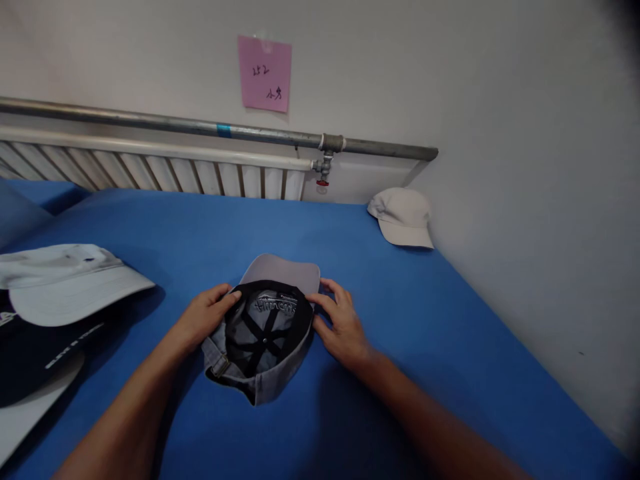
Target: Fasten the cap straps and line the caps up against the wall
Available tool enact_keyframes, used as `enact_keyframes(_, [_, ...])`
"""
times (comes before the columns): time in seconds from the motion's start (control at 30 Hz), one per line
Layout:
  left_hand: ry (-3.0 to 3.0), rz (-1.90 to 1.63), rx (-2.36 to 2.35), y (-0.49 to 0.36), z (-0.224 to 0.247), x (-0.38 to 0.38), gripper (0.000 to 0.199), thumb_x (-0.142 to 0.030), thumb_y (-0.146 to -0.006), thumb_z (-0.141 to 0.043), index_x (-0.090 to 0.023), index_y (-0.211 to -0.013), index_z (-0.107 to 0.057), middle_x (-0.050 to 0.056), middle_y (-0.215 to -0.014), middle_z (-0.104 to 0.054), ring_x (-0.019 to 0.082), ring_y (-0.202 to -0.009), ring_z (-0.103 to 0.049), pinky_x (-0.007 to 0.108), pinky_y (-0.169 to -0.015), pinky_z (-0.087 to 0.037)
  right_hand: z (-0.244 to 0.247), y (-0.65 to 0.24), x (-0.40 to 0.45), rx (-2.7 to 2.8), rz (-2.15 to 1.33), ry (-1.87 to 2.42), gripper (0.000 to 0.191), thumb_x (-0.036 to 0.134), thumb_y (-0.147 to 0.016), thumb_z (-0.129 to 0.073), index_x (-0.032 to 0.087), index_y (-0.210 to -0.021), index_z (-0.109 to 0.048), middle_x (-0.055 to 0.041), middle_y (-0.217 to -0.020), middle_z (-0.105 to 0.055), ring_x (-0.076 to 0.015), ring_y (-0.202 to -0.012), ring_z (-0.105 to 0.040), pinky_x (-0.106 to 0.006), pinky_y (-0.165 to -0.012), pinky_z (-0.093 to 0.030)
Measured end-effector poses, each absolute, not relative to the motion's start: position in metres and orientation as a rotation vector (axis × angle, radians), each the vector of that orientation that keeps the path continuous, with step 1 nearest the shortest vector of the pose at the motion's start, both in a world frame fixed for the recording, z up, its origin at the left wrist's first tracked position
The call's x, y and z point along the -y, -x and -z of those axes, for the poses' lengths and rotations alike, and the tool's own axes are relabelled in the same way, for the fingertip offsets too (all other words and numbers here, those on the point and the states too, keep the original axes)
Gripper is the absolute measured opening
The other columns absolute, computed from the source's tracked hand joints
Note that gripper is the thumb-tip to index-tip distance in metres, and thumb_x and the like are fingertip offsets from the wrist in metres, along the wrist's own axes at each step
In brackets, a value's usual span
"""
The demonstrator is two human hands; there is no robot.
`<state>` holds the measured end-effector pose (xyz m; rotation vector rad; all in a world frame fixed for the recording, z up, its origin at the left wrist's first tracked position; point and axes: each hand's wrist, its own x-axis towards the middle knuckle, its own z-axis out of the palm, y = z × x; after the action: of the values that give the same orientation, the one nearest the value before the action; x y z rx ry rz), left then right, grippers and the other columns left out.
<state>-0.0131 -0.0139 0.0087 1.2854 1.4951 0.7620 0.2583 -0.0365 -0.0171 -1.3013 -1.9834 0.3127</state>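
From my station I see the grey cap on or just above the blue surface, brim pointing away, its hollow crown tipped up like a bowl; inside it show black seam tapes meeting at a small rivet, with stitched lettering near the brim; the cap lies between both hands; my left hand grips the cap's left edge, thumb over the rim; my right hand pinches its right edge beside the brim, fingers slightly spread; I cannot tell how firm either hold is; left of the grey cap sit a white cap, a dark cap and a pale cap, stacked; beyond it to the right rests a cream cap; straight beyond it hangs a pink note.
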Motion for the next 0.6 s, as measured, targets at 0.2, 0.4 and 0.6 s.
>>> enact_keyframes(0.2, [-1.282,-0.748,-1.486,0.015,-0.007,0.014,0.042,-0.06,-0.073,-0.06,-0.019,-0.079,-0.055,-0.004,-0.067,-0.049,0.014,-0.06,-0.046,0.025,-0.056,-0.037,0.019,-0.263,0.031,1.991,-0.312,1.3,0.037,0.011,-0.08,-0.051,0.023,-0.114,-0.062,-0.0117,-0.138,-0.045,-0.0281,-0.122,-0.048,-0.051,-0.103,-0.042])
enact_keyframes(0.4, [-1.261,-0.784,-1.504,0.012,-0.01,0.013,0.041,-0.059,-0.067,-0.065,-0.019,-0.071,-0.055,-0.004,-0.062,-0.048,0.013,-0.057,-0.043,0.024,-0.053,-0.035,0.035,-0.271,0.001,1.884,-0.409,1.278,0.045,0.009,-0.079,-0.048,0.024,-0.12,-0.06,-0.0112,-0.138,-0.046,-0.0241,-0.122,-0.052,-0.042,-0.096,-0.05])
enact_keyframes(0.6, [-1.15,-0.808,-1.471,0.015,-0.01,0.012,0.05,-0.065,-0.06,-0.071,-0.019,-0.068,-0.056,-0.003,-0.06,-0.05,0.013,-0.056,-0.046,0.022,-0.051,-0.039,0.035,-0.268,-0.047,1.96,-0.48,1.165,0.04,0.006,-0.078,-0.054,0.022,-0.113,-0.065,-0.0125,-0.135,-0.051,-0.0233,-0.121,-0.054,-0.042,-0.099,-0.047])
